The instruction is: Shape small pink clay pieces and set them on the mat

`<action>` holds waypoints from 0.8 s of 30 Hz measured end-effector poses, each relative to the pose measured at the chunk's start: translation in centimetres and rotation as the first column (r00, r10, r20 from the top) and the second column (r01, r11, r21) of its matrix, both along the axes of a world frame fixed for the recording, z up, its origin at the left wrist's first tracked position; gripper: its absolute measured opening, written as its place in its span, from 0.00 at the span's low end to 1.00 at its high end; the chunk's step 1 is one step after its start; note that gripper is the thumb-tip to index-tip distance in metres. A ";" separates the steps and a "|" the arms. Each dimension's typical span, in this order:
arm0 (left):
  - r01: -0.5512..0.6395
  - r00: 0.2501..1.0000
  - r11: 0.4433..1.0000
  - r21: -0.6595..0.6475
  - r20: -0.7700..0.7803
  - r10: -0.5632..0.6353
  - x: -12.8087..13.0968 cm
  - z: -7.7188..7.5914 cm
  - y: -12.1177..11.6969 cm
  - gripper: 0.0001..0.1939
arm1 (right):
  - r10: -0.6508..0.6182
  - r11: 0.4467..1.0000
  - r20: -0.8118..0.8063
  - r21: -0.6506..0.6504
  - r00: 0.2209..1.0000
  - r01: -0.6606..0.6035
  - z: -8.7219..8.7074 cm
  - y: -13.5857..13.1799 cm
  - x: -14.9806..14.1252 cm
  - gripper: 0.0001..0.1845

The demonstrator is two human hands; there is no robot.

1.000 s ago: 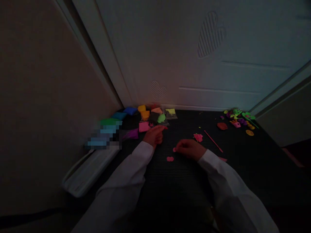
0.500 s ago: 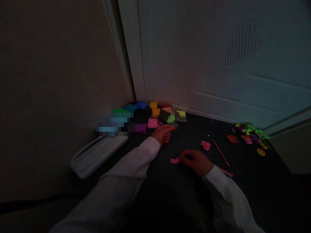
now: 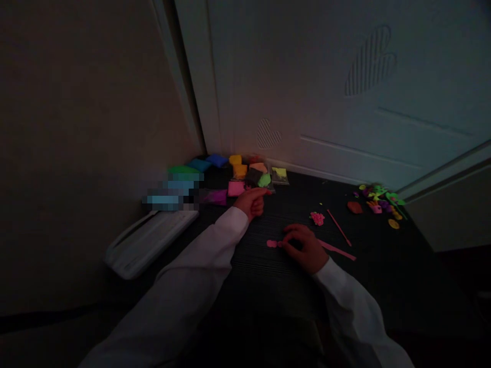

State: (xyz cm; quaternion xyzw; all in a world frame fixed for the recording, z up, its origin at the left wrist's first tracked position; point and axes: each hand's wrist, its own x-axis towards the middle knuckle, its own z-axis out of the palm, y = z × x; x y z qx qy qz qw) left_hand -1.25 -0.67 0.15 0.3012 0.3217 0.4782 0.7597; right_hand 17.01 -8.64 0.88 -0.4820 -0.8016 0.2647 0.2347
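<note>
My right hand (image 3: 307, 249) is closed in a pinch at the right end of a small flat pink clay piece (image 3: 271, 244) on the dark table. Part of that piece is hidden by the fingertips. A long pink clay strip (image 3: 339, 250) runs out from behind this hand. Farther left, my left hand (image 3: 250, 201) hovers with its thumb and index pressed together and the other fingers curled. A tiny reddish bit shows at its fingertip, too small to name. A bumpy pink clay cluster (image 3: 317, 219) and a thin pink stick tool (image 3: 339, 228) lie beyond my right hand.
Bagged clay in several colours, such as a pink packet (image 3: 236, 189) and a purple packet (image 3: 217, 197), lines the back left. A white case (image 3: 151, 244) lies at left. Colourful clay figures (image 3: 381, 199) and a reddish-brown lump (image 3: 354, 207) sit right. A white door panel (image 3: 326, 92) stands behind.
The camera view has shifted slightly. My right hand's pinch has moved onto the pink piece's right end, and more of the long strip shows behind it. My left hand keeps its closed pose.
</note>
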 end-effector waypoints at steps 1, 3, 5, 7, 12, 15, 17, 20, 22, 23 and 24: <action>-0.002 1.000 1.000 0.001 0.006 0.002 0.0 0.0 0.0 0.09 | -0.016 1.000 0.020 0.020 1.000 0.016 -0.2 -0.1 0.1 0.04; -0.009 1.000 1.000 0.004 0.019 0.009 0.0 0.1 0.0 0.09 | -0.032 0.998 0.041 0.048 0.999 0.030 -0.4 -0.2 0.1 0.04; -0.018 0.999 1.000 0.008 0.027 0.018 0.1 0.1 -0.1 0.09 | -0.034 0.998 0.050 0.060 0.998 0.031 -0.5 -0.2 0.2 0.05; -0.022 0.999 1.000 0.008 0.026 0.021 0.2 0.1 -0.1 0.09 | -0.027 0.998 0.060 0.059 0.998 0.024 -0.5 -0.1 0.2 0.05; -0.026 0.999 0.999 0.024 0.029 0.026 0.3 -0.1 -0.2 0.08 | 0.018 0.998 0.101 0.050 0.995 -0.023 -0.5 0.2 0.3 0.05; -0.023 1.000 0.999 0.027 0.022 0.022 0.3 -0.1 -0.1 0.07 | 0.022 0.998 0.123 0.063 0.992 -0.030 -0.6 0.3 0.3 0.05; -0.017 1.000 1.000 0.021 0.008 0.017 0.3 -0.1 0.0 0.07 | 0.027 0.997 0.136 0.070 0.990 -0.037 -0.6 0.3 0.2 0.05; -0.016 1.000 1.000 0.025 -0.004 0.017 0.3 -0.1 0.0 0.07 | 0.033 0.996 0.150 0.079 0.988 -0.045 -0.7 0.3 0.2 0.05; -0.015 1.000 0.999 0.035 -0.004 0.015 0.4 -0.1 0.0 0.06 | 0.032 0.995 0.158 0.087 0.987 -0.047 -0.8 0.4 0.3 0.05; -0.013 1.000 0.999 0.036 -0.008 0.013 0.4 -0.1 0.0 0.06 | 0.032 0.995 0.163 0.092 0.986 -0.048 -0.9 0.5 0.3 0.04; -0.010 1.000 0.999 0.035 -0.012 0.011 0.4 -0.1 0.0 0.06 | 0.033 0.994 0.169 0.098 0.985 -0.050 -0.9 0.6 0.3 0.04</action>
